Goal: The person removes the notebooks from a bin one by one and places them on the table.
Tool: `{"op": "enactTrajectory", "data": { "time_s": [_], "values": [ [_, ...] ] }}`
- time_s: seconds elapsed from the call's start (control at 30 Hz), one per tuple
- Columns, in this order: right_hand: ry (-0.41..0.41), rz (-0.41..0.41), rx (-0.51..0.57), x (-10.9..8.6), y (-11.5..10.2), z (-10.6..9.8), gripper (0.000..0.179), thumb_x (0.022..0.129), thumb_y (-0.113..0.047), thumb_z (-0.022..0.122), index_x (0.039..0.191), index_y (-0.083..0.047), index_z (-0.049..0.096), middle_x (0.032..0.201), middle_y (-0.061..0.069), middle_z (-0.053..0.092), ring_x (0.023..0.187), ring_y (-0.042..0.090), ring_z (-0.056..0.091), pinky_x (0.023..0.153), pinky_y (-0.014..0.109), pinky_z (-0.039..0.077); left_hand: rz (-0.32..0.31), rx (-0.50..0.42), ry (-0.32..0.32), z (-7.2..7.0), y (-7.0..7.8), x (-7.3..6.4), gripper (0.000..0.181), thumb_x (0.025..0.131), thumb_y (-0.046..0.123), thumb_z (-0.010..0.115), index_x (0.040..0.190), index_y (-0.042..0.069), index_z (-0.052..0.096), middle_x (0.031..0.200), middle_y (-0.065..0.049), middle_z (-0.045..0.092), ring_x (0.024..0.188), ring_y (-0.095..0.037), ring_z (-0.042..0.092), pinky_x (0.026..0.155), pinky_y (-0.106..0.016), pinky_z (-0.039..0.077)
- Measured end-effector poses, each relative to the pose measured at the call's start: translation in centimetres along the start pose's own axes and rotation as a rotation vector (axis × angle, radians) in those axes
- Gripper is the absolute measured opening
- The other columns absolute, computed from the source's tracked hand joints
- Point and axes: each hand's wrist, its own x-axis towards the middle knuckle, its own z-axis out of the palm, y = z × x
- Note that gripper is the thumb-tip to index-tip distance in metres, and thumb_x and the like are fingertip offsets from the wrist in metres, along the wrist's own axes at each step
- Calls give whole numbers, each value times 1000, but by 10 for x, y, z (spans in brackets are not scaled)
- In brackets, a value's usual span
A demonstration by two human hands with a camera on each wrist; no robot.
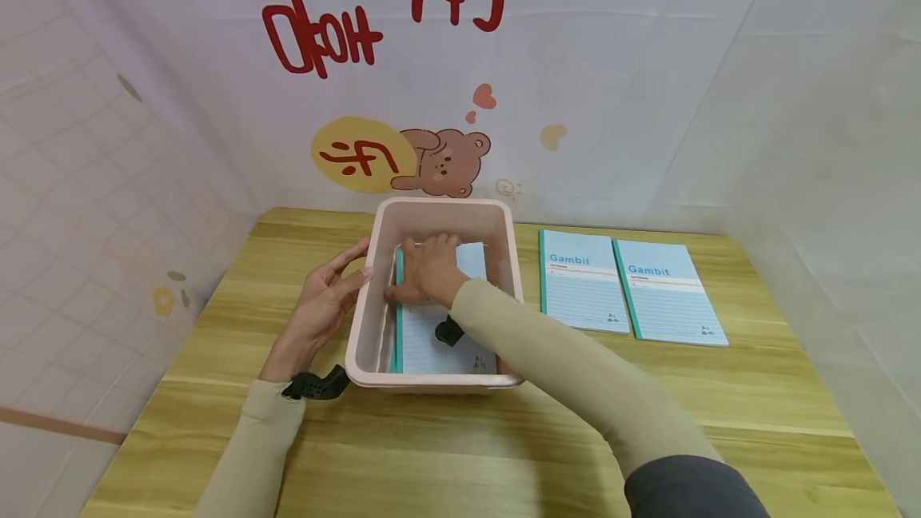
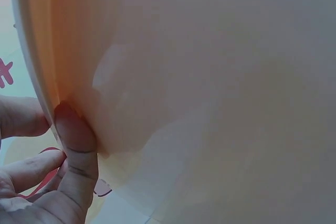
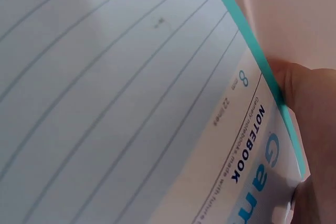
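The right arm (image 1: 568, 362) comes in from four o'clock and dips into the pink box (image 1: 365, 334), where the right hand (image 1: 432, 268) spreads over the twelve o'clock end of a book (image 1: 428, 350), thumb by its green edge; you cannot tell if it grips. The left arm (image 1: 252, 438) reaches up from seven o'clock, and the left hand (image 1: 320, 302) pinches the box's rim at nine o'clock. Two more books (image 1: 583, 294) lie on the table (image 1: 432, 454) at three o'clock, and the right arm hides some of the box.

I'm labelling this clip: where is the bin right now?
In the head view, the bin stands mid-table, between the left hand and two notebooks on the right.
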Motion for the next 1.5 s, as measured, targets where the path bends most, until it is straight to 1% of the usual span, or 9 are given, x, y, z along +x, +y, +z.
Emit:
{"op": "enactTrajectory", "data": {
  "time_s": [0.13,0.33,0.6,0.73,0.9,1.03,1.2,1.37,1.5],
  "values": [
    [15,-3,2,1,3,-4,96,78,-91,49,145,-23,41,131,18,62,118,39,56,102,56,43,6,-14,-11,0,-1,0,62,104,9,59,160,4,33,149,1,39,111,-7,65,89,-21,60],
    [54,1,57,3,10,-13,90,81,-86,51,146,-24,39,141,17,58,130,40,51,109,59,39,7,-20,-21,0,-2,-1,63,104,9,60,160,3,33,146,3,41,108,-6,67,88,-23,61],
    [119,-25,130,5,16,-21,87,82,-82,50,149,-28,38,143,14,56,131,37,51,109,59,38,-23,-5,-19,-1,-4,-1,65,103,10,61,161,7,32,161,-6,30,108,-7,67,91,-23,60],
    [163,-46,161,6,17,-25,85,84,-80,50,151,-30,37,150,13,51,136,37,48,112,61,36,-19,-12,-18,-2,-4,-2,65,103,10,61,161,6,31,159,-6,30,108,-7,68,92,-23,59],
    [233,-79,183,5,17,-31,83,84,-78,49,150,-28,36,144,14,55,134,38,50,111,62,37,-7,-37,-20,-4,-3,-4,66,103,8,61,161,5,30,153,-1,34,108,-5,68,92,-22,59],
    [266,-92,191,2,19,-37,83,83,-79,48,147,-26,39,144,12,55,135,35,50,113,63,36,-9,-44,-30,-4,-2,-5,67,103,9,60,162,5,29,155,-3,33,110,-4,68,93,-21,58],
    [312,-115,259,-1,25,-45,82,84,-74,52,148,-25,40,143,10,57,132,33,52,110,62,38,-7,-5,-24,-4,-1,-4,66,104,12,61,162,5,29,161,-7,27,113,-5,65,95,-21,57],
    [351,-122,364,-6,35,-56,83,85,-68,55,153,-25,35,145,5,56,131,28,52,105,56,42,3,-8,-22,-1,0,1,66,103,12,62,161,5,30,154,-3,34,113,-6,64,96,-21,57],
    [383,-139,411,-15,40,-68,83,85,-68,56,153,-23,37,146,5,54,132,26,51,103,54,42,5,-33,-22,0,0,2,67,103,10,61,161,2,29,150,0,36,114,-4,64,96,-19,57]
  ]
}}
